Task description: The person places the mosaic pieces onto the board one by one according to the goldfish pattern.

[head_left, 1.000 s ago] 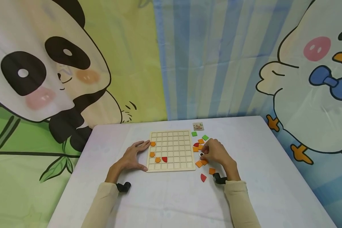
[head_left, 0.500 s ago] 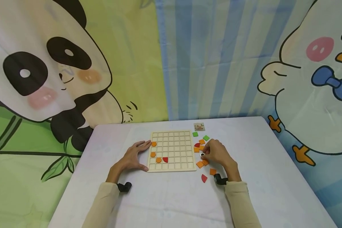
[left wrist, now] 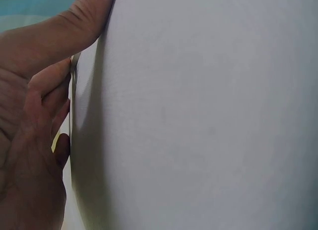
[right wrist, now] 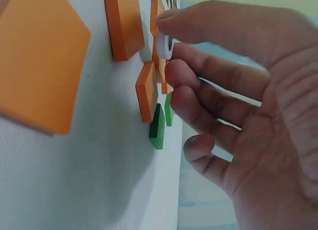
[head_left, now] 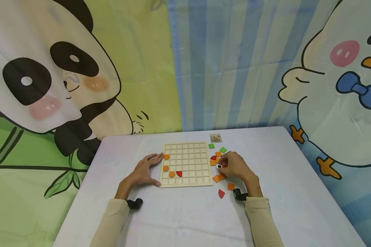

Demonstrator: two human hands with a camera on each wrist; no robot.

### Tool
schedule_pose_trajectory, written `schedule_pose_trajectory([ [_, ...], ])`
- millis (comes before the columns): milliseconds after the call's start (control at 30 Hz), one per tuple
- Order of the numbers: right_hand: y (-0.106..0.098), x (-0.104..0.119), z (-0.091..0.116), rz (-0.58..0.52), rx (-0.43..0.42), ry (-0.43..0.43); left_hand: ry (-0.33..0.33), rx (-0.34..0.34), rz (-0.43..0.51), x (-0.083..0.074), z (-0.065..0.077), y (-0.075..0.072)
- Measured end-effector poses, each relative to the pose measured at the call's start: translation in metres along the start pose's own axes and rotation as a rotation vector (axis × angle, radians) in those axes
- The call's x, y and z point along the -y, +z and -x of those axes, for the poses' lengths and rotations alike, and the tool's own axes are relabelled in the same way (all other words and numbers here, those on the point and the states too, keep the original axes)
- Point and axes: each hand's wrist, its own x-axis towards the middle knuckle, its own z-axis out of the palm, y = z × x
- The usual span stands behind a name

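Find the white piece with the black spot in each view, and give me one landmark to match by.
Head: white piece right of centre, below mid-height, pinched in the right hand, beside the grid board.
Left wrist: not in it.
Right wrist: white piece upper middle, between thumb and finger.
Shared landmark: white tabletop, visible in all three.
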Motion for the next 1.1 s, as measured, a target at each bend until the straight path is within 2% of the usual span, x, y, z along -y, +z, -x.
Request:
schedule_pose_trajectory([
  [533,0.004,0.003,-0.003,-0.039,-0.030,-0.045,0.007,-0.003,-0.001,0.001,0.002,0.001],
  [767,0.011,0.009,-0.009,-0.075,-0.060,-0.112,0.007,-0.007,0.011,0.000,0.001,0.002],
  [1100,0.025,0.023,-0.013,-0.145,-0.026,-0.154,-0.010,0.002,0.017,0.000,0.001,0.002],
])
